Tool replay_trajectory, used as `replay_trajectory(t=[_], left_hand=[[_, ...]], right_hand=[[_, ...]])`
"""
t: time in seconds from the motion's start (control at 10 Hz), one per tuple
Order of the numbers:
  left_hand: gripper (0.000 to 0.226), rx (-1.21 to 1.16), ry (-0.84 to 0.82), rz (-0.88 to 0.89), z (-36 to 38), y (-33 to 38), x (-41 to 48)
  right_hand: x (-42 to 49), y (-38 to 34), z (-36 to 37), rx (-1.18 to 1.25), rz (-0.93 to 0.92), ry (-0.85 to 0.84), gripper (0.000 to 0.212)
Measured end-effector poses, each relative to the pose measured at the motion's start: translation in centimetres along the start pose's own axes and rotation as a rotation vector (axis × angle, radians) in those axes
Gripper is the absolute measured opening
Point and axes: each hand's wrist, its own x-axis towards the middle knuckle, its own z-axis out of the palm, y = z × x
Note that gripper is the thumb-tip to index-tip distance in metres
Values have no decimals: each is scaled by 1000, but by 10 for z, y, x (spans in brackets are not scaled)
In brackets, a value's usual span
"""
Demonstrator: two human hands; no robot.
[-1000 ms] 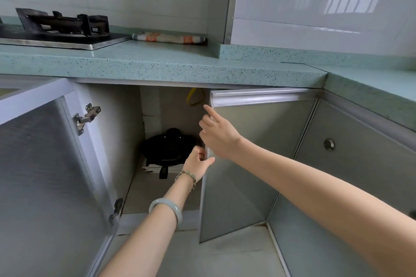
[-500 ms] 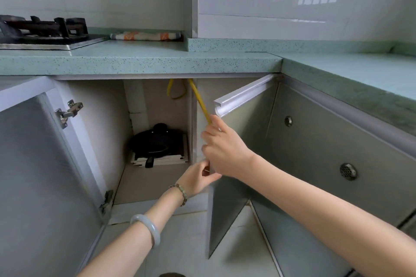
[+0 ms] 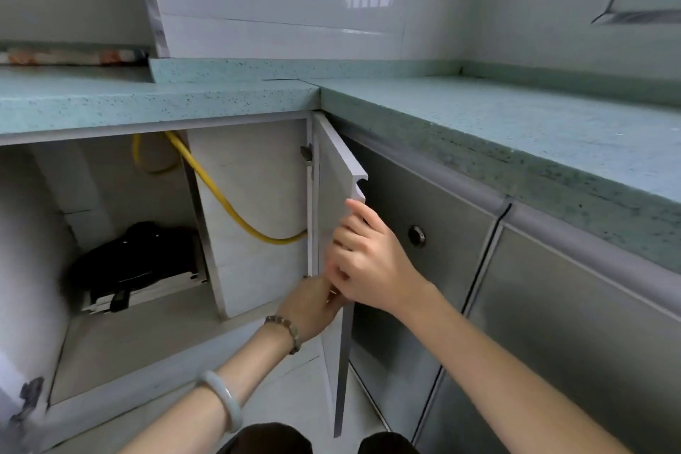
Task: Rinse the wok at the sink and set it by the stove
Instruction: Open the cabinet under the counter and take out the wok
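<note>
Both bare arms reach forward from the bottom of the view and meet at mid-frame. The right hand (image 3: 372, 262) is raised, its back to the camera, the wrist bent slightly. Its fingers (image 3: 346, 243) curl round the free edge of the pale grey cabinet door (image 3: 333, 173). The left hand (image 3: 311, 306) sits just below and touches the right. Its fingertips are hidden behind the right hand, so its grip cannot be told. The left wrist carries a brown beaded bracelet (image 3: 285, 332), and a pale green jade bangle (image 3: 224, 398) circles the forearm lower down. Two dark-clad knees (image 3: 269, 440) show at the bottom edge.
</note>
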Motion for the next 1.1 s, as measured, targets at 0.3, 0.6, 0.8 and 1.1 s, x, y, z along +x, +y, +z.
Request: replay_trajectory(t=[0.3,0.6,0.8,1.1], left_hand=[[16,9,34,79,29,33,35],[17,35,92,50,53,58,63],[4,-132,-117,90,44,48,56],[54,-234,-92,-447,-51,-88,-31]], right_hand=[[-23,33,-24,-85,118,-179,19],[-33,56,-12,-225,298,-308,12],[-25,41,-3,-401,355,-291,32],[21,-36,42,150,480,-766,45]])
